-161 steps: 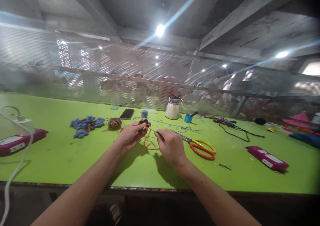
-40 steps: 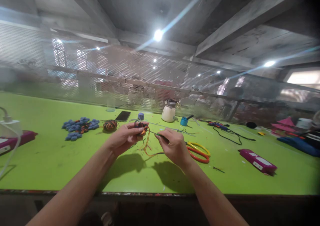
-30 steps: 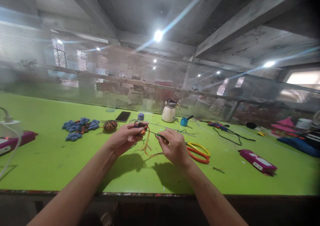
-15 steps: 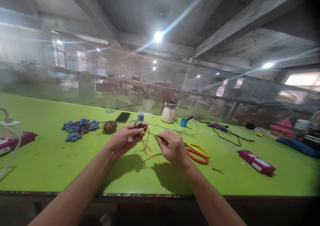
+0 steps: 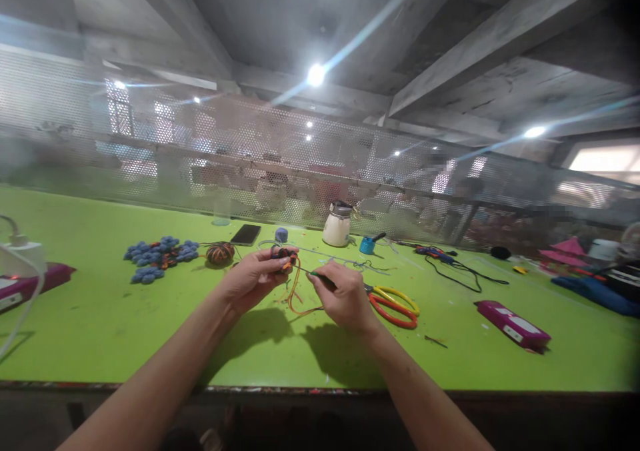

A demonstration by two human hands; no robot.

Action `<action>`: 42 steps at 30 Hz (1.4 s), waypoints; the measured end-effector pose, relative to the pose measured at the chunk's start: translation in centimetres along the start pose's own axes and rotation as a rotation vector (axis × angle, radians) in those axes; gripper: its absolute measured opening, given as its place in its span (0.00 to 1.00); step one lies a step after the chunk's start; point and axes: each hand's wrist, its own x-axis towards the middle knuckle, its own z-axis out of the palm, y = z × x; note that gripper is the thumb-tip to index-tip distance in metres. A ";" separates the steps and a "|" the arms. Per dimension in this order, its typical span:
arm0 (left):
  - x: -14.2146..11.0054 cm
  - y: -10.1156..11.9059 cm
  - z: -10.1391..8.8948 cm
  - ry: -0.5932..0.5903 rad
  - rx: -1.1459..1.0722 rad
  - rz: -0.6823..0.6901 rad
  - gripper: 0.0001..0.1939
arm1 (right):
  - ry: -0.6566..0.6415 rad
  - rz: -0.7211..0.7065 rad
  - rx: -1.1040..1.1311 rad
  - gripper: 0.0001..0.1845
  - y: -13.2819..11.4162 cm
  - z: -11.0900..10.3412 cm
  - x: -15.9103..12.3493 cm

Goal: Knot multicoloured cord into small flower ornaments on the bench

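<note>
My left hand (image 5: 255, 274) is closed, pinching a small dark and orange yarn piece (image 5: 287, 259) between thumb and fingers. Orange yarn (image 5: 295, 290) loops down from that piece and trails right beneath my other hand. My right hand (image 5: 343, 294) grips a thin crochet hook (image 5: 315, 275) with a green handle, its slim shaft pointing left at the yarn piece. Whether the tip touches the yarn is too small to tell. Scissors (image 5: 395, 308) with one red and one yellow handle lie just right of my right hand.
A striped yarn ball (image 5: 220, 254) and a cluster of blue balls (image 5: 161, 254) lie left on the green table (image 5: 150, 344). Farther back are a phone (image 5: 246, 234), a cream jug (image 5: 337, 226) and a blue pot (image 5: 367, 245). A purple box (image 5: 513, 324) lies right.
My left hand has turned the yarn piece slightly and shifted it a little. The right hand and the crochet hook have barely moved.
</note>
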 end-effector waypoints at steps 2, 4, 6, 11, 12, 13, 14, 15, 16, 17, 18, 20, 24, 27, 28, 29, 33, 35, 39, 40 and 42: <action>0.0 0.0 0.0 0.001 0.006 0.006 0.12 | 0.011 0.032 0.044 0.07 -0.2 0.0 0.0; -0.1 0.0 0.1 -0.002 0.015 0.018 0.12 | 0.016 0.073 0.097 0.08 -0.5 -0.1 0.1; -0.2 0.0 0.3 -0.011 0.027 0.028 0.12 | 0.011 0.112 0.146 0.09 -0.8 -0.2 0.2; -0.4 -0.1 0.5 -0.039 0.068 0.015 0.12 | -0.003 0.148 0.203 0.10 -1.1 -0.2 0.4; -0.5 0.0 0.6 -0.040 0.070 0.016 0.12 | 0.001 0.149 0.205 0.10 -1.1 -0.3 0.5; -0.5 0.0 0.6 -0.042 0.070 0.019 0.13 | 0.010 0.149 0.204 0.10 -1.1 -0.3 0.5; -0.6 0.1 0.6 -0.044 0.069 0.024 0.13 | 0.019 0.146 0.202 0.10 -1.1 -0.3 0.5; -0.6 0.1 0.6 -0.047 0.068 0.029 0.14 | 0.028 0.141 0.201 0.10 -1.1 -0.3 0.4; -0.7 0.2 0.6 -0.051 0.069 0.033 0.14 | 0.037 0.134 0.201 0.09 -1.1 -0.3 0.4; -0.7 0.2 0.5 -0.055 0.070 0.034 0.15 | 0.047 0.126 0.201 0.09 -1.1 -0.3 0.4; -0.8 0.2 0.5 -0.059 0.073 0.033 0.15 | 0.057 0.116 0.201 0.09 -1.1 -0.3 0.3; -0.8 0.3 0.4 -0.068 0.083 0.025 0.16 | 0.075 0.095 0.203 0.08 -1.2 -0.2 0.2; -0.7 0.2 0.3 -0.064 0.109 0.010 0.17 | 0.081 0.050 0.215 0.07 -1.3 -0.2 0.1; -0.6 0.2 0.5 -0.038 0.114 0.018 0.17 | 0.060 0.017 0.209 0.06 -1.2 -0.2 0.0; -0.6 0.2 0.5 -0.033 0.114 0.021 0.16 | 0.049 0.004 0.203 0.06 -1.2 -0.2 0.0; -0.6 0.2 0.5 -0.028 0.114 0.023 0.16 | 0.036 -0.009 0.197 0.06 -1.1 -0.3 0.0; -0.5 0.2 0.6 -0.005 0.102 0.040 0.13 | -0.004 -0.040 0.172 0.06 -0.7 -0.2 0.1; -0.6 0.3 0.6 -0.001 0.100 0.044 0.12 | -0.010 -0.044 0.159 0.06 -0.5 -0.2 0.1; -0.7 0.4 0.6 -0.007 0.091 0.046 0.13 | -0.007 -0.053 0.142 0.06 -0.4 -0.2 0.1; -0.7 0.4 0.6 -0.007 0.088 0.048 0.13 | -0.007 -0.052 0.138 0.06 -0.4 -0.2 0.1; -0.7 0.4 0.6 -0.004 0.088 0.051 0.13 | -0.015 -0.048 0.125 0.06 -0.3 -0.2 0.1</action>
